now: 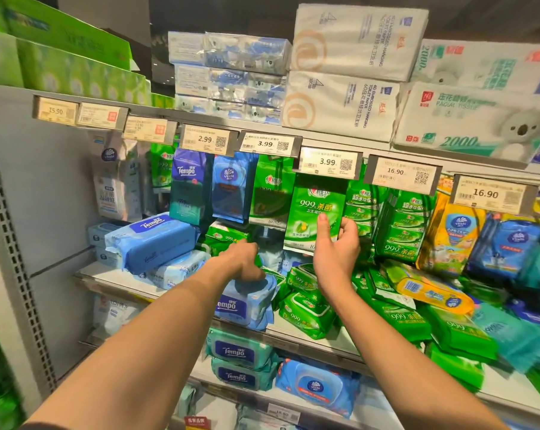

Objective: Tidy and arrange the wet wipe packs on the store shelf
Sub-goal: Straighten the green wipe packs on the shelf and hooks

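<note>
While the right hand (335, 249) pinches the lower edge of a hanging green pack (316, 212) — index finger laid up its face, the other fingers curled round its right side — the left hand (242, 262) reaches lower and further in, fingers curled down among the packs on the shelf (107, 276). What the left hand holds I cannot tell for sure; a bit of green shows at its knuckles, and it rests just above a blue Tempo pack (247, 301) that lies tilted over the shelf's front edge.

The green pack hangs upright, long axis vertical, directly above and ahead of the right hand, under the 3.99 price tag (327, 162). It sits forward of its neighbours in the hanging row. The right hand is plainly the nearer one to it, already in contact, so squaring it into the row would likely fall to that hand.

Below and to the right, green packs (305, 311) lie heaped at odd angles, a yellow pack (430, 290) slanting across them — much of the tidying looks still to do.
</note>
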